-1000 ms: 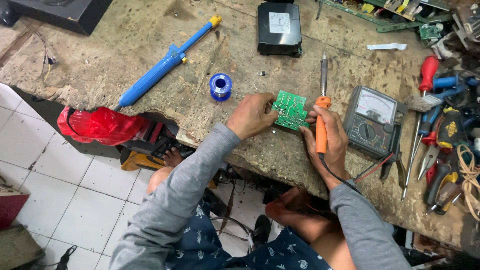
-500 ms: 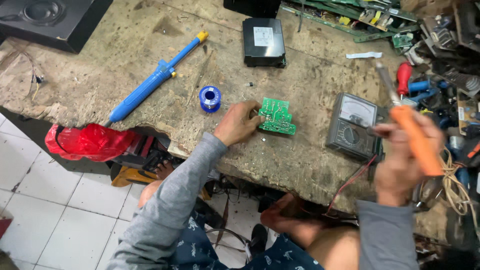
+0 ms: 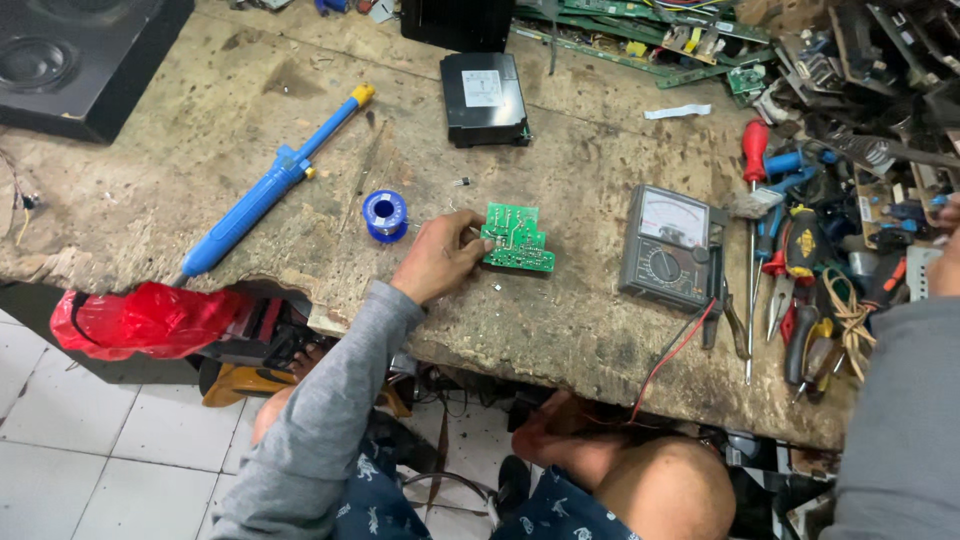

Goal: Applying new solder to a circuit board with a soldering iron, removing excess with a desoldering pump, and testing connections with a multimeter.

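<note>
Upper left: black speaker box (image 3: 70,60) on the workbench (image 3: 560,330). Right of it, blue desoldering pump (image 3: 270,185) lies diagonal. Red plastic bag (image 3: 140,315) hangs under bench edge, lower left. Blue solder spool (image 3: 384,214) mid-frame, just left of left hand (image 3: 440,258). Left hand pinches left edge of green circuit board (image 3: 518,238), flat on bench at centre. Black box (image 3: 484,98) above it. Analog multimeter (image 3: 668,246) right of board. Tool pile (image 3: 800,270) further right. Right hand (image 3: 945,260) at right edge, mostly cut off, grip cannot tell.
</note>
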